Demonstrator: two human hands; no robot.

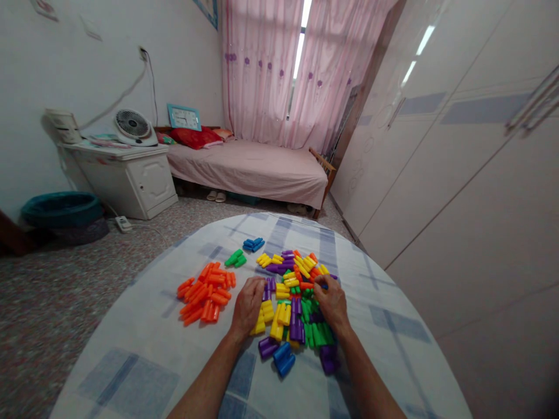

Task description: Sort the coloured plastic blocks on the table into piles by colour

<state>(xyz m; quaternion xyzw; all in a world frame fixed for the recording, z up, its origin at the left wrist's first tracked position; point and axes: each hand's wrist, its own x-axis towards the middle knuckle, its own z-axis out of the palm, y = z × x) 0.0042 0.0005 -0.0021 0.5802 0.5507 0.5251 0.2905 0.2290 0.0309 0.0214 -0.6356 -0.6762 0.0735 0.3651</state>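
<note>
A mixed pile of small plastic pieces shaped like joined tubes lies between my hands, with yellow pieces (283,314), purple pieces (296,321), green pieces (318,334) and a few orange ones. At the pile's left edge, my left hand (248,306) is curled with its fingers together beside a purple piece (269,286); its fingertips are partly hidden. My right hand (332,301) is over the pile's right side, thumb and fingers pinched at the end of an orange piece (307,286). A blue piece (283,359) lies at the near edge.
Separate groups of orange pieces (206,293), green pieces (236,258) and blue pieces (254,244) lie left and behind on the round table's checked cloth (144,349). Beyond stand a bed (257,166), a white cabinet (152,183), a bin (63,209) and a wardrobe (437,174).
</note>
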